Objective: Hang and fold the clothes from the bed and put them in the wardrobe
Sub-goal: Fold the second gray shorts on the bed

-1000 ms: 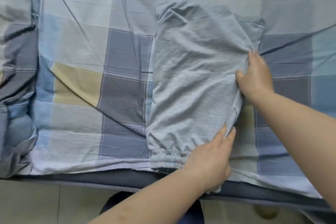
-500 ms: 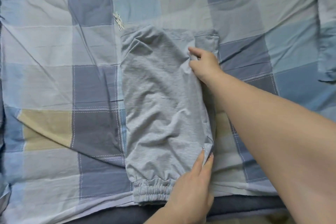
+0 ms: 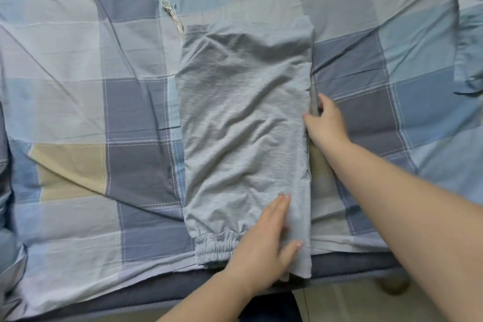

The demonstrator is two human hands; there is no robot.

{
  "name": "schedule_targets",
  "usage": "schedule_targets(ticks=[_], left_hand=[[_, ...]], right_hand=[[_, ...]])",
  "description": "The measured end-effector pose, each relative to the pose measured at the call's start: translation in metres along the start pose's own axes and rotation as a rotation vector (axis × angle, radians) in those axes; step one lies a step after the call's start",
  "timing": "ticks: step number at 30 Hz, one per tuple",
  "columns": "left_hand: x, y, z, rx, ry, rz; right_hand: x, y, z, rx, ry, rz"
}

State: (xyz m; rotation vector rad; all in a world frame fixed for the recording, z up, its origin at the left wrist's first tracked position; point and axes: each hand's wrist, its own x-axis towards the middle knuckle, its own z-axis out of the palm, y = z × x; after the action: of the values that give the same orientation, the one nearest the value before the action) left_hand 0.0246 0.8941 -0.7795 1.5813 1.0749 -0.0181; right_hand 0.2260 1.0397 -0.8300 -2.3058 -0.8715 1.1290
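The folded trousers [image 3: 243,123] lie lengthwise on the bed [image 3: 78,102] in front of you, roughly in the middle, the elastic cuff [image 3: 218,244] at the near edge and the other end farther from you. A drawstring [image 3: 173,17] lies on the bed just beyond the trousers' far left corner. Your left hand [image 3: 264,246] rests flat on the near right part of the trousers, beside the cuff. Your right hand [image 3: 325,123] sits at the trousers' right edge, about halfway along, touching the edge. Another garment [image 3: 470,34] lies at the far right of the bed, well apart.
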Motion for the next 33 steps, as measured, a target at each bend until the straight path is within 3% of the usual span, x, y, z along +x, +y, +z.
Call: schedule_targets(ticks=[3,6,9,11,13,18,21,25,30,33], left_hand=[[-0.016,-0.022,-0.027,0.061,0.309,-0.063],[-0.032,-0.057,-0.060,0.156,0.584,-0.282],[-0.051,-0.080,-0.076,-0.095,0.481,-0.549],[-0.059,-0.088,-0.075,-0.338,0.318,-0.607],[-0.063,-0.094,-0.071,-0.411,0.239,-0.608],[-0.060,-0.090,-0.056,-0.622,0.232,-0.530],[-0.058,-0.089,-0.049,-0.630,0.372,-0.601],[-0.086,-0.089,-0.040,-1.053,0.398,-0.670],[-0.144,-0.092,-0.028,-1.081,0.329,-0.816],[-0.154,-0.080,-0.031,-1.054,0.337,-0.797]], right_hand=[[-0.058,0.040,0.009,0.118,-0.021,0.080],[-0.121,0.082,0.015,0.171,-0.201,0.245],[-0.173,0.113,0.021,0.335,-0.416,0.457],[-0.190,0.122,0.026,0.438,-0.456,0.556],[-0.197,0.119,0.028,0.574,-0.461,0.627],[-0.203,0.102,0.028,0.694,-0.492,0.634],[-0.213,0.101,0.030,0.645,-0.478,0.618],[-0.231,0.110,0.031,0.686,-0.303,0.608],[-0.282,0.128,0.037,0.633,-0.327,0.719],[-0.296,0.129,0.033,0.696,-0.348,0.766]])
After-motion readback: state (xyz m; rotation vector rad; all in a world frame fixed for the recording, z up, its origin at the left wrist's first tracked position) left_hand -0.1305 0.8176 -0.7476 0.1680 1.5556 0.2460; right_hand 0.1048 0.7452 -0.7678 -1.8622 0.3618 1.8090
